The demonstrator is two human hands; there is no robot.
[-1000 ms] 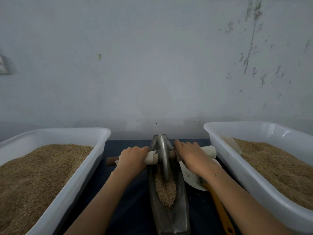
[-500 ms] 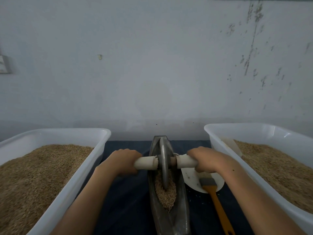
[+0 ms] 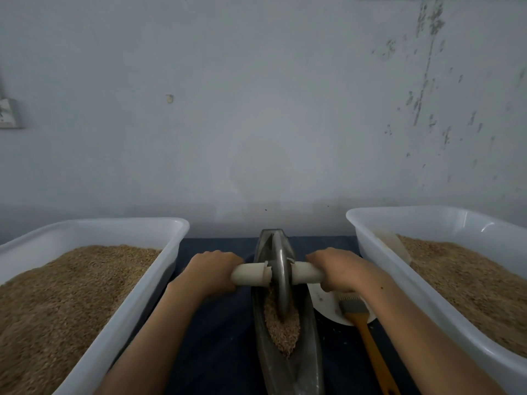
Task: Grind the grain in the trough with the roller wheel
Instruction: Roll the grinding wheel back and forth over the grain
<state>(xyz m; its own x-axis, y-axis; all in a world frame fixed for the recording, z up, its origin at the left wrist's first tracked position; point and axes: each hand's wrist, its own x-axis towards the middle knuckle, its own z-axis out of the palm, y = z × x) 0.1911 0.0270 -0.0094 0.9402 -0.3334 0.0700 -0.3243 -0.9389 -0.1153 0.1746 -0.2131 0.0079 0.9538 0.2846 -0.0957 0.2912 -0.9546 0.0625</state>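
A narrow boat-shaped metal trough [image 3: 306,363] lies lengthwise on the dark cloth in front of me, with brown grain [image 3: 282,329] heaped in its middle. The metal roller wheel [image 3: 281,277] stands upright in the trough, its lower edge in the grain. A pale axle handle sticks out on each side of the wheel. My left hand [image 3: 211,270] grips the left handle [image 3: 249,275]. My right hand [image 3: 339,270] grips the right handle [image 3: 306,273].
A white tub [image 3: 122,315] full of grain stands at the left, and another white tub [image 3: 405,286] of grain at the right. A white plate [image 3: 328,306] with a wooden-handled brush [image 3: 368,340] lies right of the trough. A grey wall rises behind.
Both hands slid outward along the axle and closed around the handles. The wheel rolled a little toward me over the grain.
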